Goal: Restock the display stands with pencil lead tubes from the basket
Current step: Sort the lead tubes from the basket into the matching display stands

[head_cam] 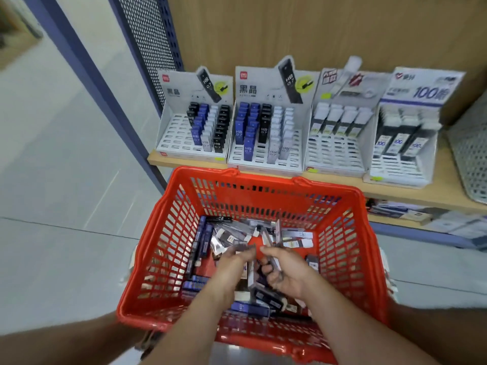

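Tubes (253, 248) heaped in red basket (168, 233) below four stands (266, 154); left hand (232, 262) fingertips pinching one, right hand (283, 270) curled round several

A perforated metal panel (147, 35) stands beside the wooden shelf (411, 192); a mesh bin (470, 154) sits at right; pale floor (52, 180) left.
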A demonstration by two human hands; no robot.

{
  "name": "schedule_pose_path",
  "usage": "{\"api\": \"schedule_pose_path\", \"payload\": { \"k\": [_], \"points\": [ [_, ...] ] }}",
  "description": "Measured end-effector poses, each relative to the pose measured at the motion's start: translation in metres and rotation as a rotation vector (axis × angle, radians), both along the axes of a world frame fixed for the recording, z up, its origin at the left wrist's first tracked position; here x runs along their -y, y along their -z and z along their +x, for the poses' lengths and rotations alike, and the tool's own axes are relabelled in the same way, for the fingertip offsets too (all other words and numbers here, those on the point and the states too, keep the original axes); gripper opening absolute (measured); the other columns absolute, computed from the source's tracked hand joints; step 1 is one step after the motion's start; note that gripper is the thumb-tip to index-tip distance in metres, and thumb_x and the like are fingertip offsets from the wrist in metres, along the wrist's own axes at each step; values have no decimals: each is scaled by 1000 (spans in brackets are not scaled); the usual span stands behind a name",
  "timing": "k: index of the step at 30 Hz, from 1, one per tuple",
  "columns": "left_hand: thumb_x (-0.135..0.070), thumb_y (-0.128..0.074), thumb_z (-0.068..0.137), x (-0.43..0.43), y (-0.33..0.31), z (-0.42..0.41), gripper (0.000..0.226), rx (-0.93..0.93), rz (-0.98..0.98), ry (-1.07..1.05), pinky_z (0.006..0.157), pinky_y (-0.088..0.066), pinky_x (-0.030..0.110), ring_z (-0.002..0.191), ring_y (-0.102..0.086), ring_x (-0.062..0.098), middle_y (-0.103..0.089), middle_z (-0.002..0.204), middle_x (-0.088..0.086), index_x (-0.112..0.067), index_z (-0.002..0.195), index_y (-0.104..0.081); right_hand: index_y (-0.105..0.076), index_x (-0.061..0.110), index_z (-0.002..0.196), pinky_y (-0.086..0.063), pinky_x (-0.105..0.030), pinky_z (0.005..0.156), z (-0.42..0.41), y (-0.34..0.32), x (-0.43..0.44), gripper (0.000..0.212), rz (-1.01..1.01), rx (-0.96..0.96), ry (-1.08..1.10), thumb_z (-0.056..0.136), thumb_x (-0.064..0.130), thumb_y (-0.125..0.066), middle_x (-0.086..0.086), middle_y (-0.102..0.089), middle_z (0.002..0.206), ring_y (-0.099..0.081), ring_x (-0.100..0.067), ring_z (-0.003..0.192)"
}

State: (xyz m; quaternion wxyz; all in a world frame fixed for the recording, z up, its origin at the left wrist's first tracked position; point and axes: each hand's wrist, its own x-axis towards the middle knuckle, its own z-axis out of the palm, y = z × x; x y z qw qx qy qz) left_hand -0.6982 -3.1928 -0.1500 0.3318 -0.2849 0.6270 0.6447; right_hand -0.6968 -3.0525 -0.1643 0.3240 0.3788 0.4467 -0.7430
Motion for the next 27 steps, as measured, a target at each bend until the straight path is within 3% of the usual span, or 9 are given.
{"api": "schedule_pose_path", "payload": {
  "k": [3, 5, 10, 15, 17, 19, 21, 24, 27],
  "points": [
    [-26, -78, 78, -7, -16, 3, 54, -67, 100, -63, 70, -56, 38, 73, -66, 21, -73, 87, 8, -13, 123, -51, -59, 9, 85, -25, -16, 35, 2, -20, -4, 7, 30, -73, -128, 91, 12, -56, -4, -50, 60, -37, -10, 42],
    [-18, -73, 83, -6, -30, -1, 39, -124, 97, -72, 51, -45, 28, 49, -53, 19, -65, 64, 9, -4, 115, -55, -60, 8, 97, -28, -18, 36, 4, -33, -9, 10, -2, -123, -185, 89, 12, -56, -8, -52, 69, -38, -12, 45],
    [-19, -62, 92, 0, -60, -16, 17, -230, 60, -248, 49, -47, 25, 47, -51, 14, -57, 62, 7, -4, 97, -55, -51, 8, 118, -32, -21, 38, 11, -63, -19, 31, -39, -243, -181, 88, 3, -56, -11, -56, 74, -43, -17, 51],
    [-64, -76, 61, -5, -78, -24, 84, -313, 13, -141, 86, -51, 41, 88, -65, 21, -67, 102, 5, -9, 121, -55, -56, 12, 101, -29, -18, 36, 19, -89, -31, 20, 16, -313, -354, 84, 1, -55, -9, -56, 75, -42, -15, 52],
    [-64, -76, 59, -8, -85, -21, 73, -319, 50, -57, 74, -52, 36, 74, -65, 22, -69, 89, 9, -8, 102, -62, -54, 10, 103, -26, -16, 34, 19, -95, -35, 26, 9, -306, -408, 79, 2, -57, -8, -55, 73, -39, -13, 49],
    [-53, -77, 69, -10, -89, -19, 62, -287, 116, -22, 69, -52, 36, 70, -65, 24, -70, 87, 15, -2, 102, -63, -43, 13, 108, -22, -15, 33, 18, -97, -37, 46, -27, -279, -490, 66, 7, -61, -6, -52, 71, -36, -11, 46],
    [-39, -76, 75, -11, -90, -18, 51, -281, 228, -63, 72, -54, 45, 74, -66, 32, -69, 91, 23, 2, 102, -63, -39, 11, 101, -19, -14, 32, 20, -101, -39, 44, -74, -242, -581, 62, 9, -60, -4, -47, 70, -32, -8, 44],
    [-34, -73, 78, -7, -95, -25, 32, -319, 288, -198, 55, -54, 35, 56, -60, 25, -63, 70, 13, -7, 92, -64, -45, 20, 97, -19, -13, 34, 24, -107, -47, 27, -73, -239, -588, 79, 0, -50, -3, -45, 69, -33, -7, 44],
    [-33, -69, 85, 3, -102, -37, 23, -374, 268, -279, 45, -45, 23, 46, -48, 13, -55, 61, 4, -10, 90, -66, -46, 36, 128, -22, -13, 35, 29, -99, -57, 56, -73, -250, -490, 91, -5, -43, -2, -44, 69, -34, -7, 44]
  ]
}}
